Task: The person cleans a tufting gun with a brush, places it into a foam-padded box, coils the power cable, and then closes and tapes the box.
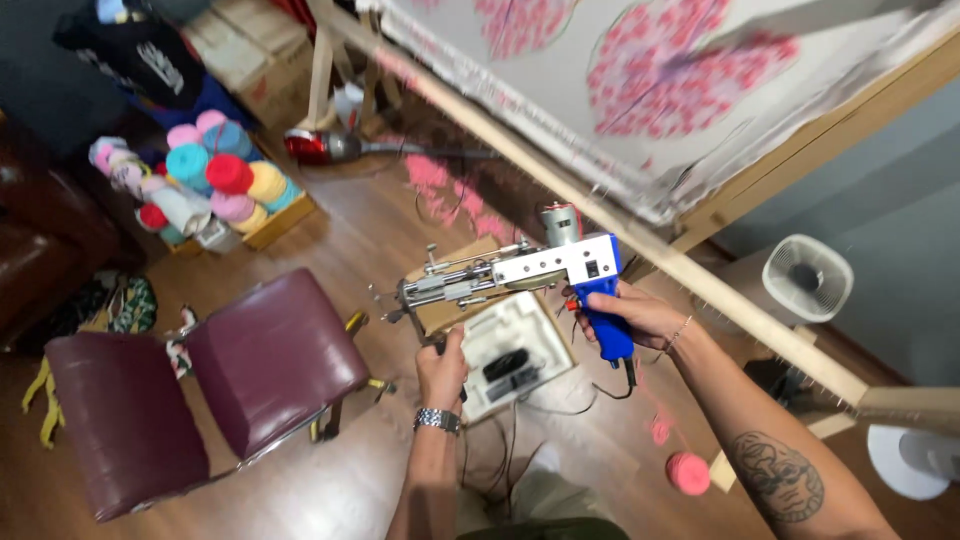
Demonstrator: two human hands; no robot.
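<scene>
In the head view, the person holds a tufting gun (520,272) in mid-air in front of a wooden frame (640,235) stretched with pale cloth (800,90) bearing fuzzy pink tufted circles. The right hand (630,312) has its grip wrapped tight around the gun's blue plastic pistol handle, fingers curled to the front, so the white and metal body of the tool juts leftward above and beyond the fist. The left hand (442,368), a steel watch at its wrist, closes its grip on a lower dark handle beneath the gun's front end; the needle mechanism of bare metal rods sticks out just above it. A small cylindrical motor stands upright on top of the gun's body.

Below the tool, on the wooden floor (330,490), lies an open box with a white foam insert (515,345). A pink yarn cone (688,473) sits on the floor near the right forearm. Two padded maroon stools (200,390) with smooth, shiny covers stand to the left, and a crate of coloured yarn cones (215,180) lies farther off.
</scene>
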